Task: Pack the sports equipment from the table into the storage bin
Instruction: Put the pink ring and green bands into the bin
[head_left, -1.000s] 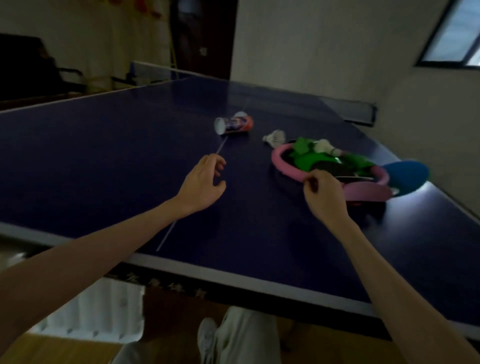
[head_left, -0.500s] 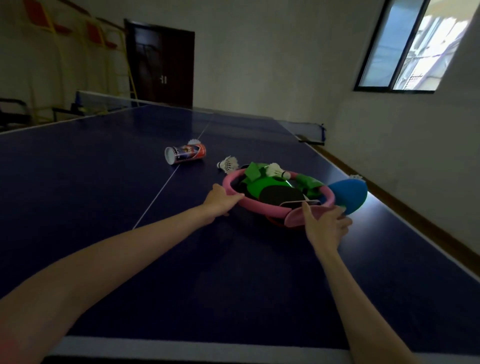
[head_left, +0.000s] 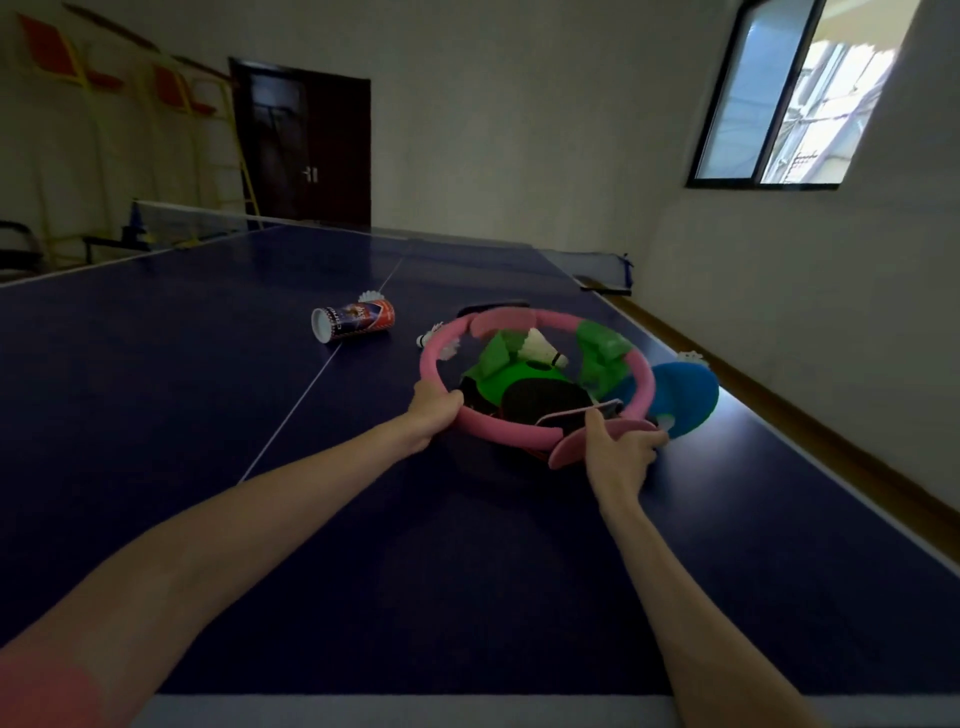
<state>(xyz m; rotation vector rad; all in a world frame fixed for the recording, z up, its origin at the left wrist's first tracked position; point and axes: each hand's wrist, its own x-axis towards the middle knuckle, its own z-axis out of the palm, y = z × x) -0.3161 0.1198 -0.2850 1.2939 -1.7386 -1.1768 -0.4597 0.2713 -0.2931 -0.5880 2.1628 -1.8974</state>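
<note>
The pink ring (head_left: 524, 436) lies tilted on the blue desk (head_left: 208, 364), its near edge low and its far edge raised, circling a heap of gear. Inside it sit green padded pieces (head_left: 511, 371), a white shuttlecock (head_left: 543, 347) lying on top of them, and a dark paddle (head_left: 545, 400). A blue paddle (head_left: 683, 395) rests just beside the ring on its right, touching it.

The left hand (head_left: 434, 415) holds the ring's near-left rim, its grip curled round the pink tube. The right hand (head_left: 618, 452) pinches the flat pink pad (head_left: 571, 447) at the ring's near-right edge, thumb on top.

Another shuttlecock (head_left: 428, 338) lies against the ring's far-left side. Farther left, well apart from the ring, a shuttlecock tube (head_left: 353, 321) lies on its side by the white centre line (head_left: 306, 395), open end toward the camera, with a shuttlecock behind it
</note>
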